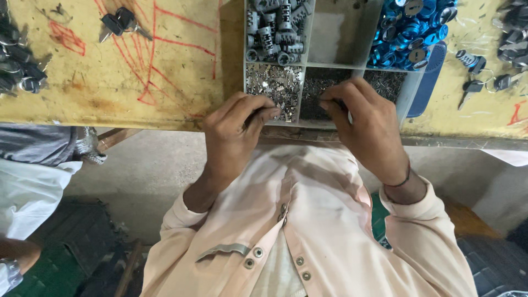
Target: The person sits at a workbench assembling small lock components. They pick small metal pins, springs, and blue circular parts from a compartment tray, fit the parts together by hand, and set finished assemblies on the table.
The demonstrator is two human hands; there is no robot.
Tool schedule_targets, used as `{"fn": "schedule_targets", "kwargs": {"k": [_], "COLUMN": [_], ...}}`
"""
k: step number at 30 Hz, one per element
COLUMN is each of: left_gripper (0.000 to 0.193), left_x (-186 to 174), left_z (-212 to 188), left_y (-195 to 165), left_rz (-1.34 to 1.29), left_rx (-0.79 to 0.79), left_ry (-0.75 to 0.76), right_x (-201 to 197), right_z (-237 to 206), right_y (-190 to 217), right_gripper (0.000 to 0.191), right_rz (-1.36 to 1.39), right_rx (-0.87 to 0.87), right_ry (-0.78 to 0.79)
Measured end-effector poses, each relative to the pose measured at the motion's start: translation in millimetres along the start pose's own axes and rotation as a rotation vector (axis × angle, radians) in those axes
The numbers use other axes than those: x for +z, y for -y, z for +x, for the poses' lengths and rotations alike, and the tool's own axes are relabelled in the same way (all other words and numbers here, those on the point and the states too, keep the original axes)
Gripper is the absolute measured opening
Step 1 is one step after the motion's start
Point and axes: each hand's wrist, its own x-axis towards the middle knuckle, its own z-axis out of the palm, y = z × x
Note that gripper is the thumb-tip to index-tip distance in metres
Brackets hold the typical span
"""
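Head view, from left to right: at the far left edge of the frame lies a heap of dark metal lock cylinders (16, 66) on the worn yellow surface (110, 77), which is scrawled with red lines. A dark-headed bunch of keys (122, 23) lies in the upper left.

Toward the middle, the left hand (234, 135) sits at the near edge of a grey plastic compartment tray (305, 66). Its fingers (264, 114) are pinched nearly shut on a small dark piece, too hidden to make out, just over the compartment of shiny silver metal wafers (272, 82). Above that, a compartment holds silver lock barrels (275, 27).

The right hand (368, 126) reaches into the next compartment, full of tiny dark grey metal bits (324, 85). Its fingers (333, 102) are closed together as if picking one up; whether they hold anything, I cannot tell.

At the upper right sits a pile of blue round lock faces (410, 30), and beyond the tray loose keys and cylinders (473, 71).

As a judgement, the work looks mid-course: the small part is in hand, and the compartments remain well filled.
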Motion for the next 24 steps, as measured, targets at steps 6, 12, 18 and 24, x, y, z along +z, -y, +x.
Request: {"fn": "schedule_targets", "kwargs": {"k": [6, 12, 18, 24], "left_gripper": [0.013, 0.012, 0.014, 0.017], "left_x": [11, 44, 61, 60], "left_z": [-2, 1, -5, -9], "left_y": [-4, -8, -10, -8], "left_rz": [-0.317, -0.533, -0.667, -0.669], "left_rx": [-0.112, 0.009, -0.092, -0.09], "left_ry": [0.078, 0.111, 0.106, 0.105], "right_x": [1, 7, 18, 25], "right_z": [-13, -25, -30, -34], "right_y": [-19, -22, -21, -22], "right_gripper": [0.005, 0.007, 0.013, 0.015], "right_rz": [0.548, 1.072, 1.145, 1.158], "right_rx": [0.315, 0.418, 0.376, 0.367], "right_ry": [0.008, -0.009, -0.002, -0.003]}}
